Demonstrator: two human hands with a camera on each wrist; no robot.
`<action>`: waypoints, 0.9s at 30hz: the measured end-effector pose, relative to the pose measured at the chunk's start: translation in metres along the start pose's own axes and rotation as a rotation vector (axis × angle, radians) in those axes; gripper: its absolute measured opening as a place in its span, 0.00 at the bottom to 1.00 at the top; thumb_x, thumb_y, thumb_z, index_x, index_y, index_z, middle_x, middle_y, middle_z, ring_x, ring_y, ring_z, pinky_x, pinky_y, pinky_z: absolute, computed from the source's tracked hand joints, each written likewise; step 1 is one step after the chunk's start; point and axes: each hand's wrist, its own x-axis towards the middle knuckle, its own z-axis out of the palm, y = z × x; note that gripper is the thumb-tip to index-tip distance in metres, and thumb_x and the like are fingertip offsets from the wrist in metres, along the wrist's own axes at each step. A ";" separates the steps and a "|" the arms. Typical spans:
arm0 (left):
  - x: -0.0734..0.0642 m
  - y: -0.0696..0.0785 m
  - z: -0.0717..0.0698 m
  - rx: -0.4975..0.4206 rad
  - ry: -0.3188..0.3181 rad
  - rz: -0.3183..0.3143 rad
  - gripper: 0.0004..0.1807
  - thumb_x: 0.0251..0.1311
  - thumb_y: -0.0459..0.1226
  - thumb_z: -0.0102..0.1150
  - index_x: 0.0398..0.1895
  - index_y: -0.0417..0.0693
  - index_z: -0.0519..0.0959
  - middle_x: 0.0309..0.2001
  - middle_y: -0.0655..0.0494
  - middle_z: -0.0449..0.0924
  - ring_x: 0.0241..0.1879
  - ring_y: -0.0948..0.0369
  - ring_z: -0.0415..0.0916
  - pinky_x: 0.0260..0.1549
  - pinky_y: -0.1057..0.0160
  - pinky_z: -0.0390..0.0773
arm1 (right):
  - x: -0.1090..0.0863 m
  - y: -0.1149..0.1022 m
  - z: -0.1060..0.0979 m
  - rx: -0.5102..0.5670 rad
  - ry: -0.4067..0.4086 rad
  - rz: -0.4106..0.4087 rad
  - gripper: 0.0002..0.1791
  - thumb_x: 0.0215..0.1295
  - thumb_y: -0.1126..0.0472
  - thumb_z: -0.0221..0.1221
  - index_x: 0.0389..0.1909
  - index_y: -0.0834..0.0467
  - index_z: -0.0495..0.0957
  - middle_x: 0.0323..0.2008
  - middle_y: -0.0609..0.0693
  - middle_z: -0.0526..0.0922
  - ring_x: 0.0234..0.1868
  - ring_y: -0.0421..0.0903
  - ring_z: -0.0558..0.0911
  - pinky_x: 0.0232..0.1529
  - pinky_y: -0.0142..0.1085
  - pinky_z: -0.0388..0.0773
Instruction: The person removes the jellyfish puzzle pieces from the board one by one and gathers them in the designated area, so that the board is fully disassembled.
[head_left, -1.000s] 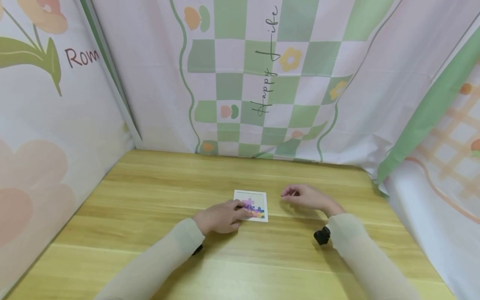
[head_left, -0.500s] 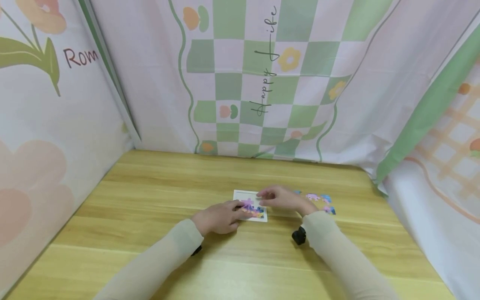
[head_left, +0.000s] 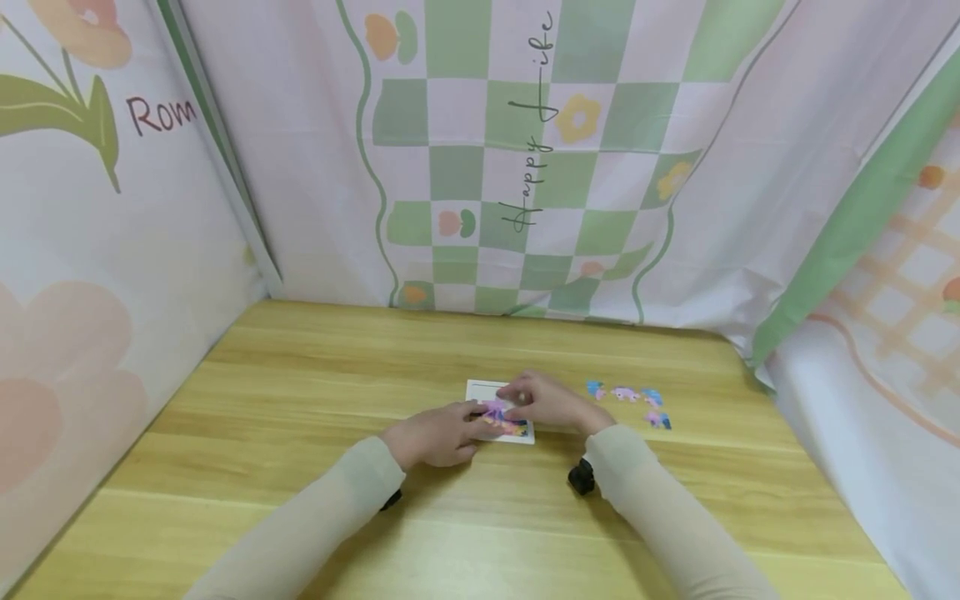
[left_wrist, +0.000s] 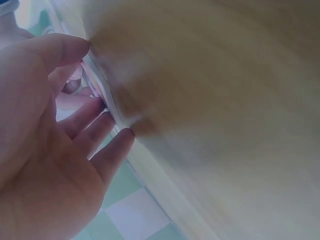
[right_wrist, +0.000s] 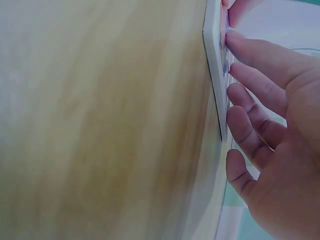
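Note:
A small white puzzle tray (head_left: 480,385) lies flat on the wooden table, its lower part filled with pink, purple, yellow and blue jigsaw pieces (head_left: 493,415). My left hand (head_left: 435,435) rests at the tray's left side, fingers laid over the fitted pieces. From the right, my right hand (head_left: 551,398) reaches over the tray, thumb and index finger pinching a puzzle piece close down on the picture; that piece is mostly hidden by the fingers. In the right wrist view, the thumb (right_wrist: 250,50) meets the upper face of the tray (right_wrist: 214,65), and the other fingers are bent beside it.
Several loose jigsaw pieces (head_left: 625,393) in blue and pink lie on the table (head_left: 480,517) to the right of the tray. Printed curtains (head_left: 525,167) hang behind the table and at both sides.
My right hand has moved left from beside the tray to over the fitted pieces, uncovering the loose pieces on the right. My left hand has stayed in place.

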 end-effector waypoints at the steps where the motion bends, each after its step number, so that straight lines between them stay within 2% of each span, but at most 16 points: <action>1: 0.000 0.000 0.000 -0.006 0.001 0.002 0.27 0.76 0.43 0.49 0.76 0.68 0.64 0.78 0.49 0.53 0.72 0.49 0.59 0.64 0.51 0.71 | 0.000 0.000 0.000 -0.001 0.002 -0.003 0.21 0.67 0.54 0.66 0.59 0.56 0.81 0.49 0.50 0.77 0.45 0.46 0.76 0.46 0.43 0.77; 5: 0.000 -0.001 0.001 -0.029 -0.010 -0.010 0.27 0.77 0.44 0.48 0.77 0.70 0.62 0.78 0.51 0.52 0.72 0.49 0.59 0.64 0.49 0.70 | 0.000 -0.001 0.001 0.002 0.010 -0.001 0.21 0.66 0.55 0.66 0.59 0.55 0.81 0.49 0.49 0.77 0.45 0.46 0.76 0.47 0.43 0.77; 11: 0.000 -0.001 0.002 -0.010 -0.003 0.004 0.27 0.77 0.44 0.48 0.77 0.69 0.62 0.78 0.51 0.52 0.72 0.49 0.58 0.65 0.50 0.69 | -0.001 -0.003 0.001 0.012 0.012 0.009 0.20 0.66 0.56 0.66 0.58 0.55 0.81 0.51 0.50 0.77 0.47 0.47 0.77 0.50 0.46 0.78; 17: 0.000 -0.001 0.002 -0.029 -0.003 -0.005 0.27 0.76 0.44 0.49 0.76 0.69 0.63 0.78 0.52 0.52 0.72 0.49 0.58 0.65 0.49 0.69 | 0.001 -0.001 0.001 -0.005 0.022 -0.022 0.19 0.66 0.58 0.67 0.56 0.57 0.81 0.50 0.51 0.79 0.47 0.48 0.79 0.51 0.47 0.78; 20: 0.001 -0.001 0.003 -0.028 -0.006 -0.009 0.27 0.77 0.44 0.48 0.76 0.70 0.63 0.78 0.52 0.52 0.72 0.49 0.58 0.65 0.49 0.68 | 0.003 -0.001 0.002 -0.008 0.036 -0.020 0.18 0.65 0.60 0.67 0.55 0.57 0.80 0.47 0.49 0.80 0.45 0.46 0.79 0.50 0.45 0.79; 27: 0.001 0.000 0.002 -0.034 -0.008 -0.018 0.27 0.77 0.44 0.48 0.76 0.70 0.63 0.78 0.51 0.53 0.73 0.49 0.57 0.66 0.49 0.68 | 0.004 -0.006 0.003 0.061 0.059 0.008 0.17 0.62 0.63 0.69 0.50 0.55 0.78 0.44 0.48 0.80 0.43 0.45 0.79 0.46 0.43 0.79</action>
